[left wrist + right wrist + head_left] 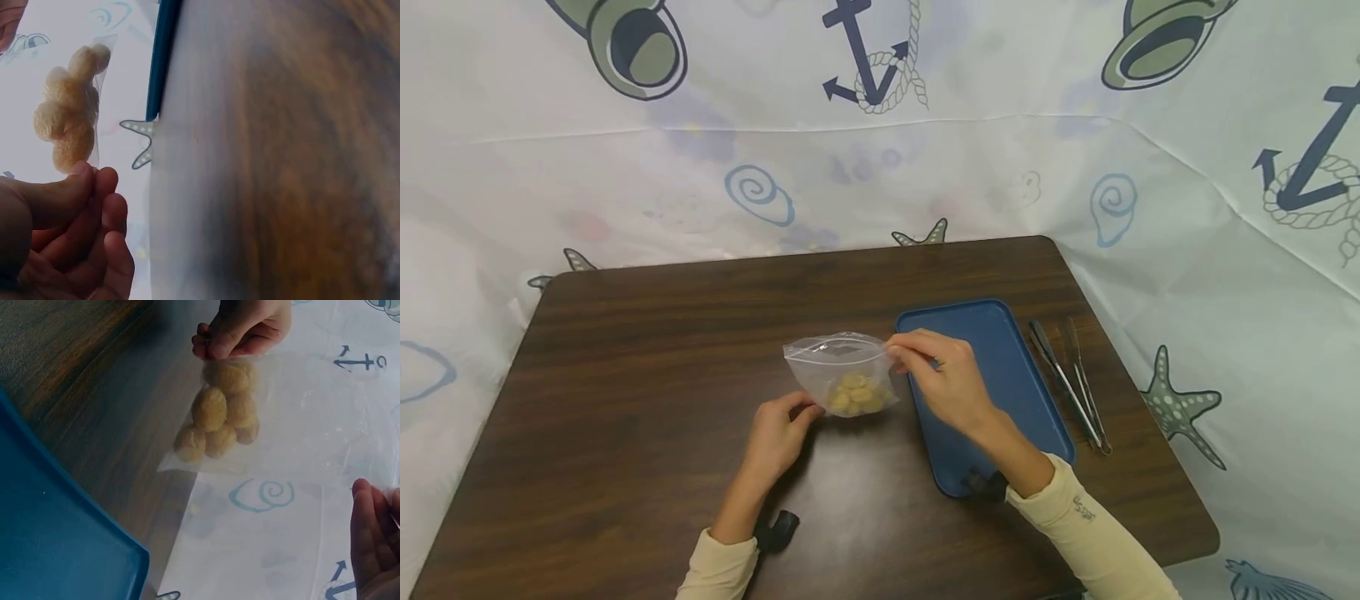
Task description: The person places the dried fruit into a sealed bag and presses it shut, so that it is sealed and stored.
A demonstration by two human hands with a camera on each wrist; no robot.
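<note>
A clear zip bag (842, 354) hangs upright over the table, between both hands. Several round, tan-yellow balls (856, 394), like small puffs, are bunched in its bottom; in the right wrist view the balls (220, 414) press against the plastic. My left hand (780, 433) pinches the bag's lower left corner between thumb and forefinger, as the left wrist view of that hand (75, 225) also shows. With its thumb and fingers, my right hand (945, 375) pinches the top right corner beside the zip strip. That hand (378, 544) is partly cut off in the right wrist view.
A blue tray (992, 367) lies on the right part of the dark wooden table (647, 400), under my right forearm. Right of the tray lie metal tongs (1067, 387) and tweezers (1086, 392). A white cloth (662, 192) with sea prints surrounds the table's back and sides.
</note>
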